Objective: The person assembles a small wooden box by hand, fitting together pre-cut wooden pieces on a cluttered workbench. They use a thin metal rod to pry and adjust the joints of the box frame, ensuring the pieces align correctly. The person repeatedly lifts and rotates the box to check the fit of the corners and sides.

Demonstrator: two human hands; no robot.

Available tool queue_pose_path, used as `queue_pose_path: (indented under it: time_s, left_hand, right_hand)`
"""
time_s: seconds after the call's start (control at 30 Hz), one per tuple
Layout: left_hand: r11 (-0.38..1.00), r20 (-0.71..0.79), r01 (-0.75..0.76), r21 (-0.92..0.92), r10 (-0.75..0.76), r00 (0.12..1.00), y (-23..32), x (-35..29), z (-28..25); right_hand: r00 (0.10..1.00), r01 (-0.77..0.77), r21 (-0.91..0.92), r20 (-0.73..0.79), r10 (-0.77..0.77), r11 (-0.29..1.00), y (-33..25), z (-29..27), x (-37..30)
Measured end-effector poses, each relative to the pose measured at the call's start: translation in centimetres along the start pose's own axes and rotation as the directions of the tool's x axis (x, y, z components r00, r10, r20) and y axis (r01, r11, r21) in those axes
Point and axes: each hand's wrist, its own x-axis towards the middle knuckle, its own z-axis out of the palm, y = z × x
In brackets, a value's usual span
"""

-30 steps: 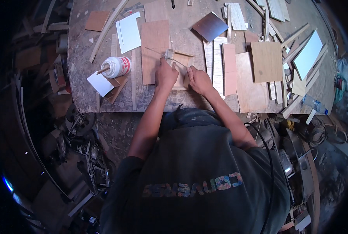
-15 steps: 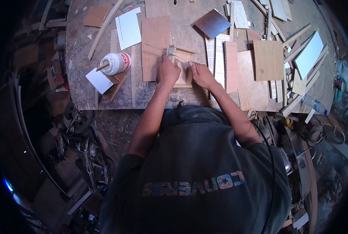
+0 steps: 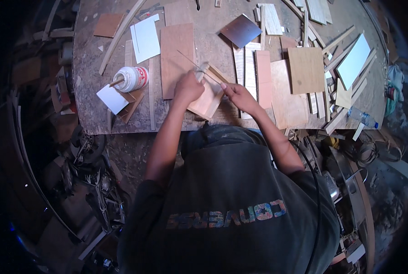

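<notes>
A small shallow wooden box [image 3: 207, 99] lies turned at an angle near the front edge of the workbench, its thin raised walls round a pale base. My left hand [image 3: 189, 87] is closed on the box's left side, fingers curled at the far corner. A thin stick [image 3: 185, 56] crosses over that corner, slanting from far left to near right. My right hand [image 3: 241, 97] pinches the stick's near end at the box's right corner, thumb and forefinger together. Whether my left fingers also touch the stick, I cannot tell.
A white glue bottle [image 3: 130, 78] with a stick in its mouth stands left on the workbench [image 3: 92, 91]. A reddish board [image 3: 176, 59] lies beside my left hand. Strips and panels, including a tan panel [image 3: 307, 71], cover the right. A plastic bottle [image 3: 364, 118] lies near the right corner.
The box has turned clockwise, and its near end has come closer to the bench's front edge. The stick slants more steeply now. The whole view has shifted slightly.
</notes>
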Motion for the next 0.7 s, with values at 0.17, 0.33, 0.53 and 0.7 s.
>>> queue_pose_path:
  time_s: [0.17,0.33,0.53,0.7]
  left_hand:
    - [0.992,-0.161,0.113,0.051,-0.103,0.982,2.6,-0.9,1.3]
    - [0.997,-0.380,0.023,0.071,0.006,0.925,3.3,0.1,0.6]
    - [0.996,-0.339,-0.057,0.062,0.075,0.938,4.6,1.6,1.2]
    - [0.996,-0.166,-0.027,0.081,0.040,0.985,6.8,1.3,1.0]
  right_hand:
    - [0.984,0.078,-0.043,-0.158,-0.084,0.996,0.0,2.1,-1.4]
    - [0.958,0.139,-0.053,-0.246,-0.148,0.989,-2.2,1.7,0.1]
    - [0.952,0.090,-0.084,-0.285,-0.111,0.992,1.3,1.7,1.9]
    - [0.958,0.074,-0.038,-0.276,-0.082,0.996,3.9,2.2,2.3]
